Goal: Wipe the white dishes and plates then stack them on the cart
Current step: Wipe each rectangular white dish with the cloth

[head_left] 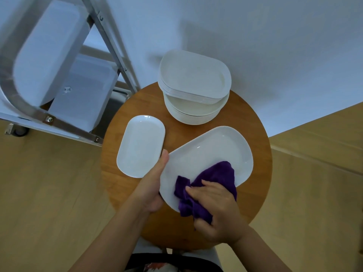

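My left hand (154, 185) grips the near left rim of a large white plate (212, 152), thumb on top, holding it tilted above the round wooden table (261, 154). A purple cloth (214, 179) lies bunched on the plate's near end, and my right hand (218, 211) grips it and presses it to the plate. A smaller white oblong dish (140, 146) lies flat on the table to the left. At the table's far side stands a stack of white plates (194, 85), oblong ones on top of round ones.
A metal cart (59, 81) with white trays stands at the upper left, its frame reaching close to the table's left edge; a caster (18, 131) sits on the wooden floor (49, 193). A white wall rises behind the table.
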Demonstrator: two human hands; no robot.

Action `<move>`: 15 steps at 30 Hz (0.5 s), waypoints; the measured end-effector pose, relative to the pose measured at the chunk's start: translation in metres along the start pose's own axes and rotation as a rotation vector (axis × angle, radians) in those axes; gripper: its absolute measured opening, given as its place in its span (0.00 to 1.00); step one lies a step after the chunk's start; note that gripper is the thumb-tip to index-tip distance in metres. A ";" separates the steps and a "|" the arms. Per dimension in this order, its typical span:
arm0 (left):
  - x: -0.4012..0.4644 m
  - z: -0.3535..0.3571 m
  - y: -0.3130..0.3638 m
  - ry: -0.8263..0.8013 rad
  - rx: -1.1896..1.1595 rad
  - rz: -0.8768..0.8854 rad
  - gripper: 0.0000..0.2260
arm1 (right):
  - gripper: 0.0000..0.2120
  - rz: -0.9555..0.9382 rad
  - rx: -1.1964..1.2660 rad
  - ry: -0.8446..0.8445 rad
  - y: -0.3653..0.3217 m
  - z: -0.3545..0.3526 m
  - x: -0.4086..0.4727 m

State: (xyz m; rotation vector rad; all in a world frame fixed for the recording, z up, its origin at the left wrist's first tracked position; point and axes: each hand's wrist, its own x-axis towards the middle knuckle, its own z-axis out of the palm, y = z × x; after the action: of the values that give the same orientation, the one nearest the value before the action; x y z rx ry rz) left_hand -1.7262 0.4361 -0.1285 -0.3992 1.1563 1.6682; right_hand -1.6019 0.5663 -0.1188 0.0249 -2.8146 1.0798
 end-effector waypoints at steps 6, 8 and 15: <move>-0.002 -0.005 0.014 0.111 0.080 0.061 0.13 | 0.16 0.592 0.243 0.438 0.016 -0.027 0.009; -0.003 -0.002 0.013 0.131 0.039 0.071 0.13 | 0.17 0.692 0.429 0.512 0.000 -0.024 0.020; -0.002 0.006 0.021 0.141 0.078 -0.071 0.28 | 0.37 0.115 0.077 -0.496 -0.036 0.011 0.032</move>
State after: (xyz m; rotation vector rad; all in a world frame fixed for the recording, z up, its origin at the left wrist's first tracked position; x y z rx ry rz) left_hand -1.7422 0.4390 -0.1135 -0.5088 1.2920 1.5479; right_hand -1.6331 0.5330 -0.0987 0.1615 -3.2377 1.3711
